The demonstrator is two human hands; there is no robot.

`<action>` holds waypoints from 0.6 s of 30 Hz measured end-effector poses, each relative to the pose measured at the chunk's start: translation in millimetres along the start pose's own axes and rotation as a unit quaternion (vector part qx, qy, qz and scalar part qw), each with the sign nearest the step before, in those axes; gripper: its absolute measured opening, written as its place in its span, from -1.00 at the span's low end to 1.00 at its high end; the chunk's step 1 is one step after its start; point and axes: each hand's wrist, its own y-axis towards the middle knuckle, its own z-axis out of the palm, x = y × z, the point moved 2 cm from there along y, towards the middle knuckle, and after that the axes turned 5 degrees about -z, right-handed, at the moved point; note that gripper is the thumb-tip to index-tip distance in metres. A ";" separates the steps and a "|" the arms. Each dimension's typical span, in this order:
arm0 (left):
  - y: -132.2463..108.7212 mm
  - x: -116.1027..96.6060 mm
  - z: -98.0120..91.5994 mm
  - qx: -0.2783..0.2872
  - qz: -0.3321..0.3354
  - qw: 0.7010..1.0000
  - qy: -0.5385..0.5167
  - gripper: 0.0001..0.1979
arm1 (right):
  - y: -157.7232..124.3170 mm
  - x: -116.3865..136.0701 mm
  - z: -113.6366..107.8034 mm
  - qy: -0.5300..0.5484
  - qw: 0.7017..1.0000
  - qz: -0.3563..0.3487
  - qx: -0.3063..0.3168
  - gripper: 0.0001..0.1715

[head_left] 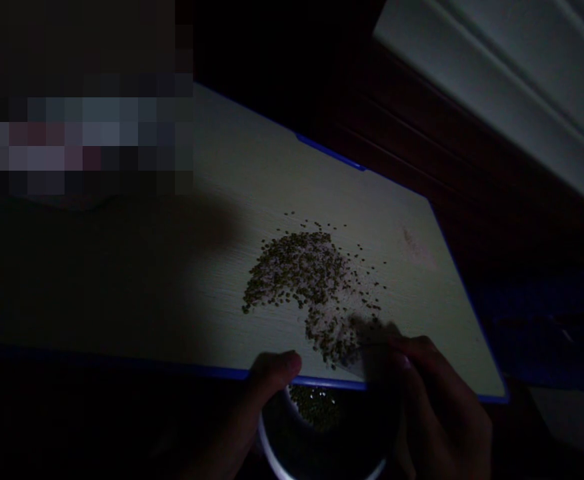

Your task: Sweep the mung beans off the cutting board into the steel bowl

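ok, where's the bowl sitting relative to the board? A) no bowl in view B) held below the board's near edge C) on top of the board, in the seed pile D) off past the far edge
B: the bowl sits just under the near blue edge of the board, the left hand on its rim, some seeds already inside it, and the main seed pile up on the board.
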 end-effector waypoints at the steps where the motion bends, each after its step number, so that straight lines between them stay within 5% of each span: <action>1: 0.1 1.2 -0.8 0.007 -0.002 1.000 -0.005 -0.82 | -0.1 0.1 0.4 0.004 1.000 -0.001 0.001 -0.78; 9: 0.8 2.8 -4.4 0.023 -0.019 0.998 -0.062 -0.79 | 0.1 3.5 0.3 0.022 1.000 -0.011 -0.002 -0.74; 18: -18.3 18.5 24.6 -0.008 -0.043 0.992 -0.118 -0.61 | 2.1 6.4 -0.7 0.039 0.999 -0.024 0.013 -0.73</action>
